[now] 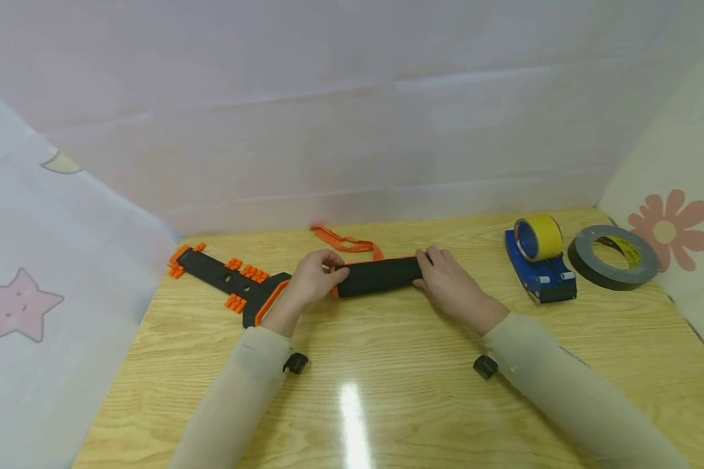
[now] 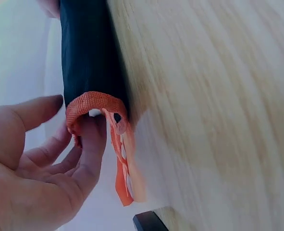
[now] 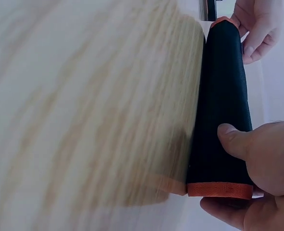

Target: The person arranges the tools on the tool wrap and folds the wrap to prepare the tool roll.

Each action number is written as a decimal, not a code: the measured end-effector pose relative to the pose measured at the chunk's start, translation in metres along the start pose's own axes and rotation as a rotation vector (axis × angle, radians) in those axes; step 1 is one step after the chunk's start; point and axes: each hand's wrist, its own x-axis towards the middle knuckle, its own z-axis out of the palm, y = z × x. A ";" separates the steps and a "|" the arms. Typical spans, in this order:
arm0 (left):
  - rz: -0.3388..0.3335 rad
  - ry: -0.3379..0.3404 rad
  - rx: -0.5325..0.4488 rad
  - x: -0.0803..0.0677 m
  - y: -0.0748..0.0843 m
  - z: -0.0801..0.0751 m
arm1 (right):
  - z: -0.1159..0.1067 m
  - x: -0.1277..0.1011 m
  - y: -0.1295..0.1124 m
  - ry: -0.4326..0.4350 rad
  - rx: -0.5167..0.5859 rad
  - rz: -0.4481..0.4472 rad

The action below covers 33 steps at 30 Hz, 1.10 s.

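Observation:
A black fabric roll [image 1: 378, 275] with orange trim lies across the middle of the wooden table [image 1: 387, 391]. My left hand [image 1: 315, 275] grips its left end. In the left wrist view a finger [image 2: 91, 144] is tucked into the orange-edged opening of the roll [image 2: 91, 53], and an orange strap [image 2: 122, 166] hangs from it. My right hand [image 1: 444, 277] holds the right end. In the right wrist view its thumb [image 3: 240, 144] presses on top of the roll [image 3: 223, 96], with the other fingers curled underneath.
An orange strap loop [image 1: 349, 242] trails behind the roll. A flat black piece with orange tabs [image 1: 229, 280] lies at the left. A blue dispenser with yellow tape [image 1: 540, 257] and a dark tape ring [image 1: 613, 256] sit at the right. Fabric walls enclose the table.

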 end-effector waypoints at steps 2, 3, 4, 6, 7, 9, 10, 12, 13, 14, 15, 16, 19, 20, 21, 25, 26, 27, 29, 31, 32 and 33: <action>0.009 -0.023 0.020 -0.001 0.000 0.000 | 0.001 0.000 0.001 0.007 0.001 -0.005; 0.017 -0.036 0.036 -0.002 0.000 -0.001 | 0.001 0.000 0.001 0.010 0.001 -0.006; 0.027 -0.052 0.056 -0.002 -0.001 -0.001 | 0.002 0.000 0.001 0.013 0.002 -0.007; 0.051 -0.087 0.103 -0.003 -0.002 -0.002 | 0.002 0.001 0.001 0.011 0.008 -0.006; 0.066 -0.103 0.132 -0.003 -0.003 -0.002 | 0.002 0.001 0.001 0.009 0.012 -0.006; 0.093 -0.129 0.178 -0.003 -0.004 -0.002 | 0.002 0.001 0.002 -0.002 0.020 -0.002; 0.105 -0.139 0.195 -0.003 -0.004 -0.002 | 0.002 0.001 0.002 -0.009 0.026 -0.002; 0.121 -0.153 0.216 -0.001 -0.005 -0.002 | 0.002 0.002 0.003 -0.025 0.042 0.000; 0.127 -0.156 0.222 -0.001 -0.006 -0.002 | 0.002 0.002 0.003 -0.034 0.050 0.001; 0.129 -0.159 0.225 0.000 -0.007 -0.002 | 0.002 0.002 0.003 -0.044 0.056 0.003; 0.130 -0.161 0.226 0.000 -0.007 -0.002 | 0.003 0.002 0.004 -0.053 0.066 0.005; 0.130 -0.163 0.227 0.001 -0.007 -0.001 | 0.003 0.002 0.004 -0.059 0.076 0.006; 0.133 -0.169 0.223 0.003 -0.009 -0.001 | 0.004 0.003 0.005 -0.070 0.111 0.015; 0.135 -0.171 0.222 0.004 -0.009 -0.001 | 0.004 0.003 0.005 -0.068 0.124 0.017; 0.139 -0.172 0.221 0.004 -0.009 -0.001 | 0.005 0.003 0.006 -0.068 0.138 0.021; 0.151 -0.170 0.228 0.006 -0.013 0.002 | 0.006 0.003 0.007 -0.040 0.171 0.006; 0.151 -0.168 0.229 0.007 -0.013 0.002 | 0.005 0.003 0.007 -0.040 0.178 0.006; 0.153 -0.165 0.230 0.007 -0.014 0.003 | 0.005 0.003 0.007 -0.043 0.182 0.006; 0.156 -0.157 0.231 0.008 -0.015 0.004 | 0.004 0.004 0.007 -0.056 0.200 0.021; 0.168 -0.145 0.234 0.009 -0.016 0.004 | 0.003 0.006 0.007 -0.085 0.226 0.061; 0.174 -0.138 0.234 0.009 -0.015 0.004 | 0.004 0.006 0.007 -0.095 0.234 0.078; 0.180 -0.131 0.233 0.009 -0.015 0.005 | 0.004 0.007 0.007 -0.104 0.243 0.092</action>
